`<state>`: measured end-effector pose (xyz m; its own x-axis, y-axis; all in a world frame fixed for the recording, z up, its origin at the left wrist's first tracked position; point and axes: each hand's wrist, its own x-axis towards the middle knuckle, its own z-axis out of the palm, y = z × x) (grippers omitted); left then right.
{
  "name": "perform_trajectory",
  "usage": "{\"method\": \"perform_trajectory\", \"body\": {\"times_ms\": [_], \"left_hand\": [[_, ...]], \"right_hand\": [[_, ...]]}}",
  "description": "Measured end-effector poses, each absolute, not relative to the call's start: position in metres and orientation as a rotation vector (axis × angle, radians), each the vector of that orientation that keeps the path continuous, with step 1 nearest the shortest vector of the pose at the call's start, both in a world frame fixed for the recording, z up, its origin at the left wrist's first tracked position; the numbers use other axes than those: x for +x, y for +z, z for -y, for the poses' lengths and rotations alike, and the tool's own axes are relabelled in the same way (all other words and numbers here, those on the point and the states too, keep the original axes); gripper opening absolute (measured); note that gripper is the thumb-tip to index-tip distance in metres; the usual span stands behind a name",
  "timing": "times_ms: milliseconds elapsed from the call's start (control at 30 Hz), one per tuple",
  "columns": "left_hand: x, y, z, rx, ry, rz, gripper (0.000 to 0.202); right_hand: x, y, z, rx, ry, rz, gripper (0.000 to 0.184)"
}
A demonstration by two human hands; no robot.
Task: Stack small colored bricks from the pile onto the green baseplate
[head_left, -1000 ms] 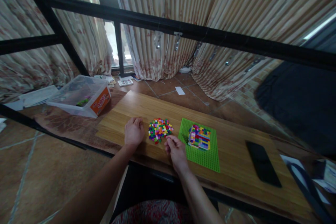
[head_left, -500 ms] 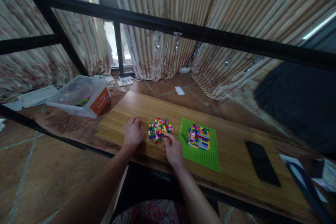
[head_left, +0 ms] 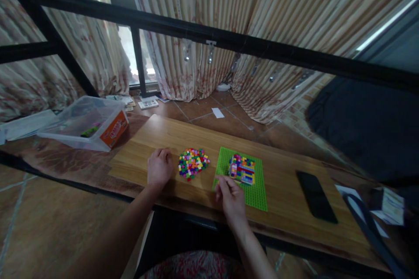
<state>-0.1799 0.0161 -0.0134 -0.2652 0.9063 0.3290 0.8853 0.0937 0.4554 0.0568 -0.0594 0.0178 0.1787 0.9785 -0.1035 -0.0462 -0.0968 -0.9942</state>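
Observation:
A heap of small coloured bricks [head_left: 192,163] lies on the wooden board [head_left: 288,192]. To its right a green baseplate [head_left: 255,192] carries a multicoloured block of stacked bricks [head_left: 242,168]. My left hand [head_left: 159,168] rests on the board just left of the heap, fingers curled, nothing seen in it. My right hand [head_left: 231,197] sits at the baseplate's near left corner, fingers pinched together; what they hold is too small to see.
A black phone [head_left: 316,196] lies on the board to the right. A clear plastic box with an orange label [head_left: 87,122] stands at the left on the floor. A black metal bar [head_left: 229,43] crosses above, with curtains behind. Papers lie at far right.
My right hand has moved from the brick heap rightward to the near left corner of the green baseplate. My left hand has stayed put. The view has shifted slightly.

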Motion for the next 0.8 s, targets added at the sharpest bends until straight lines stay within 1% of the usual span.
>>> {"method": "perform_trajectory", "body": {"times_ms": [133, 333, 467, 567, 700, 800], "left_hand": [[-0.181, -0.015, -0.017, 1.898, 0.932, -2.299, 0.028], [-0.183, -0.016, -0.019, 1.940, 0.925, -2.295, 0.029], [-0.184, -0.015, -0.019, 1.957, 0.920, -2.293, 0.030], [-0.185, -0.015, -0.019, 1.970, 0.919, -2.293, 0.029], [-0.184, -0.016, -0.019, 1.973, 0.931, -2.295, 0.027], [-0.184, -0.016, -0.019, 1.962, 0.926, -2.296, 0.028]], "right_hand": [[0.098, 0.025, 0.063, -1.345, 1.063, 0.885, 0.044], [0.158, 0.031, 0.049, -1.538, 0.653, 0.967, 0.051], [0.174, 0.026, 0.035, -1.645, 0.460, 1.084, 0.046], [0.175, 0.016, 0.023, -1.670, 0.426, 1.104, 0.041], [0.176, 0.001, 0.007, -1.584, 0.534, 1.067, 0.040], [0.181, -0.006, -0.002, -1.523, 0.543, 1.100, 0.038]]}}
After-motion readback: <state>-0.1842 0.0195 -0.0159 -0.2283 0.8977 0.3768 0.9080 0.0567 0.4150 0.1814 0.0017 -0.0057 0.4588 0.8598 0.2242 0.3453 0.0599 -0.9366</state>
